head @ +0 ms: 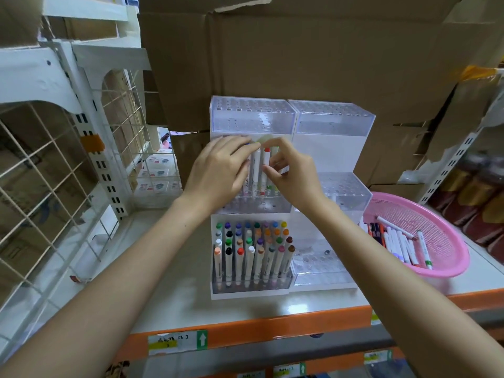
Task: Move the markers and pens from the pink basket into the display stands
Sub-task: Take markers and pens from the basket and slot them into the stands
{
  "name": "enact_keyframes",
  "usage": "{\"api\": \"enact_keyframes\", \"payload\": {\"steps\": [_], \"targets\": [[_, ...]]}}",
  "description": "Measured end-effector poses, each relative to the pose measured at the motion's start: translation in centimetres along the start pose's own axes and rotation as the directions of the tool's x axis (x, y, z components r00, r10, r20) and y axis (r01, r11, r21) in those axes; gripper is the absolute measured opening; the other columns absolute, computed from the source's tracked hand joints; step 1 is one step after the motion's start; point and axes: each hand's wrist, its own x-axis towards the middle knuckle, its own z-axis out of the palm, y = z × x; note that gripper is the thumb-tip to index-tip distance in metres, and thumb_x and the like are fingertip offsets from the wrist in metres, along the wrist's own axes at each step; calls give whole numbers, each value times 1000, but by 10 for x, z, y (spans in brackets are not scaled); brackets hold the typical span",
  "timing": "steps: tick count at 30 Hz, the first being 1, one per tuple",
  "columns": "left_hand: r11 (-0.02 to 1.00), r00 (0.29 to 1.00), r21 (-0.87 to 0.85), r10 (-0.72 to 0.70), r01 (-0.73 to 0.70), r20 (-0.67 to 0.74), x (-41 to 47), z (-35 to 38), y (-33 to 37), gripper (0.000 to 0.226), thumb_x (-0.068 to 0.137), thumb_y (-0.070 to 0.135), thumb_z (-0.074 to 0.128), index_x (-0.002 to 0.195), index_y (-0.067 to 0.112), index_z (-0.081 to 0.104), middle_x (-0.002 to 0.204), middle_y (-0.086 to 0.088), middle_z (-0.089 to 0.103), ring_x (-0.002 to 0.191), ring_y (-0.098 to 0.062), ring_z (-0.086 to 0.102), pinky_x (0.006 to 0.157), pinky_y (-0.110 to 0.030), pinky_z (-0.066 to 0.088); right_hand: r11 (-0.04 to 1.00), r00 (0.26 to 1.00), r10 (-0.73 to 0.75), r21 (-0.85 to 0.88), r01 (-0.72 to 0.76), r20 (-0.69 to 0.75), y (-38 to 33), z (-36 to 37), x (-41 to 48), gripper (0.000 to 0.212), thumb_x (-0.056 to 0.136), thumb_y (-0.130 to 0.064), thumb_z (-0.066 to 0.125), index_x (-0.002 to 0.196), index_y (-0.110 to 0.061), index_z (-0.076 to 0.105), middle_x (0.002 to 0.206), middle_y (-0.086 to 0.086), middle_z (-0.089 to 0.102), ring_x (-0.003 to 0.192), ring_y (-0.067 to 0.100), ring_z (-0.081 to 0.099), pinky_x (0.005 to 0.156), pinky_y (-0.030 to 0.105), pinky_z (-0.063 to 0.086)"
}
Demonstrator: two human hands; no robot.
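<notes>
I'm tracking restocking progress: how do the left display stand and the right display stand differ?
On the left display stand the bottom tier is packed with markers; on the right display stand it is nearly bare. The right hand pinches a red-capped marker at the left stand's middle tier; the right stand's looks empty. Both are clear and three-tiered.
</notes>
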Motion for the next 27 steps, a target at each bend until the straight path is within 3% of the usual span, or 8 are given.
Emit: {"api": "enact_keyframes", "payload": {"steps": [13,19,27], "targets": [[1000,1000,27,-8,7,19,-4,-2,-4,39,89,11,54,128,12,58,125,-10,60,118,-26,54,101,-39,40,1000,1000,-3,-9,3,-31,2,-2,-1,24,87,-15,69,107,-18,57,73,-3,63,65,13,62,57,26,51],[999,1000,35,-10,9,20,-4,-1,-5,39,89,10,56,128,11,59,123,-11,61,116,-27,55,99,-40,40,995,998,31,101,-25,-53,3,-2,5,17,86,-11,69,99,-18,61,71,0,63,66,12,60,66,21,50],[999,999,33,-26,25,32,-4,-1,-3,40,90,16,47,128,13,59,124,-9,60,116,-26,54,99,-39,40,973,997,64,224,-52,-48,4,-1,5,23,84,-1,67,97,-20,64,78,9,67,70,21,63,69,23,53]]}}
